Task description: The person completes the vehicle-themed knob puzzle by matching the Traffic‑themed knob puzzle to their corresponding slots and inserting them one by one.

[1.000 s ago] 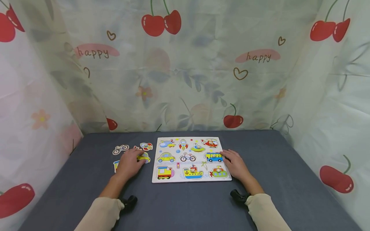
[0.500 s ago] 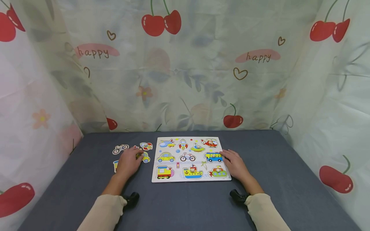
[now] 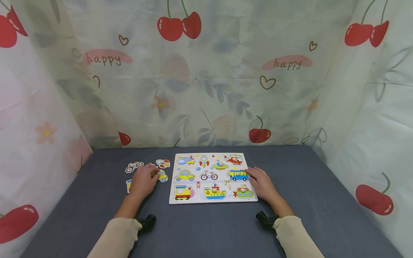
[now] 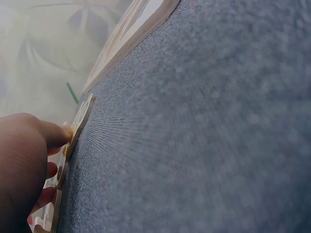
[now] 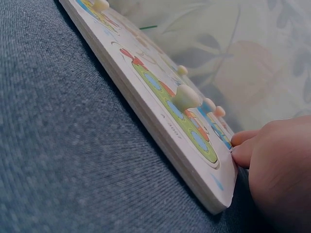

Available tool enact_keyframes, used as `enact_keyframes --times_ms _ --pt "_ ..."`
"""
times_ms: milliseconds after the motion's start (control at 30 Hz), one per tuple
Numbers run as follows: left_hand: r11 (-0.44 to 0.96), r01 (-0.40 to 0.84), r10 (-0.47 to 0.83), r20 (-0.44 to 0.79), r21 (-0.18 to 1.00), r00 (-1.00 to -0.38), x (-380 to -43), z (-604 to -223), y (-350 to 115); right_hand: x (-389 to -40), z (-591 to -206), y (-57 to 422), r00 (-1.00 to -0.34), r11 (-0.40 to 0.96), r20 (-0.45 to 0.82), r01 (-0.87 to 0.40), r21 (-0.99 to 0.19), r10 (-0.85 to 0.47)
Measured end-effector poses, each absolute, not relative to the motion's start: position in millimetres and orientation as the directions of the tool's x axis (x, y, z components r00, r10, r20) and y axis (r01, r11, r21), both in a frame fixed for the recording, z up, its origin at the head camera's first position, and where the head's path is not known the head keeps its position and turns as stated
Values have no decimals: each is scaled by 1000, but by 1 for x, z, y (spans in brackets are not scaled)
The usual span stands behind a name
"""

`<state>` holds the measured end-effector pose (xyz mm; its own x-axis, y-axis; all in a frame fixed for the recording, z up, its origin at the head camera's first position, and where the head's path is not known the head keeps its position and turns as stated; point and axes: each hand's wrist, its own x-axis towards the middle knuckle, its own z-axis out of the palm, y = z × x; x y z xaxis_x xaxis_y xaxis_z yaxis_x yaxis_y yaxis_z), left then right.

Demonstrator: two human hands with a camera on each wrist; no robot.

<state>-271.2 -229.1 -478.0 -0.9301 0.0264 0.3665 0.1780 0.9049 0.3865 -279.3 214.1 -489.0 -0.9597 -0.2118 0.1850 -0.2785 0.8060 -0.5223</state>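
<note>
The left hand (image 3: 143, 182) is at the loose pieces on the table's left side, its thumb and forefinger pinching a flat yellow car-shaped puzzle piece (image 3: 164, 176) — by its knob, it seems, though the fingertips hide the spot. Around that hand lie a white bicycle-shaped piece (image 3: 134, 167), a small red, yellow and blue piece (image 3: 162, 163) and a yellow-and-blue piece (image 3: 128, 185) partly covered by the wrist.

The right hand (image 3: 262, 184) has its fingers extended, the tips touching the right edge of a white rectangular puzzle board (image 3: 198, 193), beside a blue-and-yellow bus piece (image 3: 238, 175). A green submarine piece (image 5: 177, 111) with a pale knob sits in the board's near right corner.

Board and loose pieces lie apart on a dark grey-blue cloth (image 3: 206, 229) — behind them hangs a pale curtain (image 3: 219, 61) printed with red cherries.
</note>
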Motion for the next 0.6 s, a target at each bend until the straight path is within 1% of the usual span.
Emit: enact_keyframes --times_ms 300,600 --pt "903 177 22 369 391 -929 -268 -478 -230 -279 -488 214 -961 804 187 -275 -528 -206" --pt "890 174 11 361 423 -932 -266 -477 -229 -278 -488 213 -961 806 185 -275 -524 -208"
